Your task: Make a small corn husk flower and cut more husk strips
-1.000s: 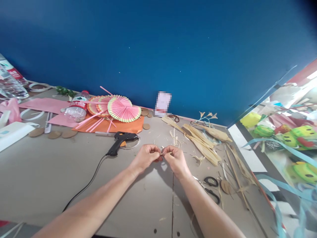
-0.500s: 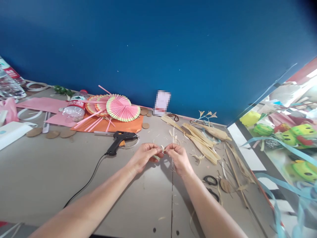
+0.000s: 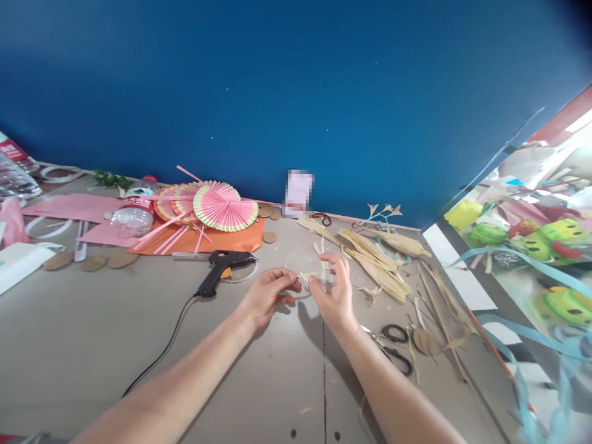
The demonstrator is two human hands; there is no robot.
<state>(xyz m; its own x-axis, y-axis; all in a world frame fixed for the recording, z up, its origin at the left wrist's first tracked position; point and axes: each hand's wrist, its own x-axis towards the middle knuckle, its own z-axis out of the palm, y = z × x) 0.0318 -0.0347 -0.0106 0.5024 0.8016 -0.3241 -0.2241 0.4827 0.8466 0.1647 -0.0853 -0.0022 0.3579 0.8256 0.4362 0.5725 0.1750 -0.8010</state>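
Observation:
Above the grey table, my left hand point(image 3: 267, 295) pinches a small pale strip point(image 3: 306, 275) between thumb and fingertips; it looks like dried corn husk. My right hand point(image 3: 336, 295) is just to its right, fingers spread apart, with the thumb tip close to the strip's free end. Whether that thumb touches it, I cannot tell. Dried corn husks point(image 3: 377, 265) lie beyond my right hand. A black hot glue gun point(image 3: 224, 266) rests on its side left of my left hand. Scissors point(image 3: 393, 345) with black handles lie beside my right forearm, which partly covers them.
Pink paper fans point(image 3: 224, 206) lie on orange paper point(image 3: 252, 239) by a plastic bottle point(image 3: 134, 209). A blue wall point(image 3: 277, 92) closes off the back. Cork discs point(image 3: 94, 263) lie at the left. The glue gun's cord point(image 3: 172, 341) runs toward the front. Blue ribbons point(image 3: 531, 271) hang at the right.
My right hand has opened from a pinch, its fingers lifting away from the small strip. My left hand still holds the strip. The view has shifted slightly, showing more of the scissors.

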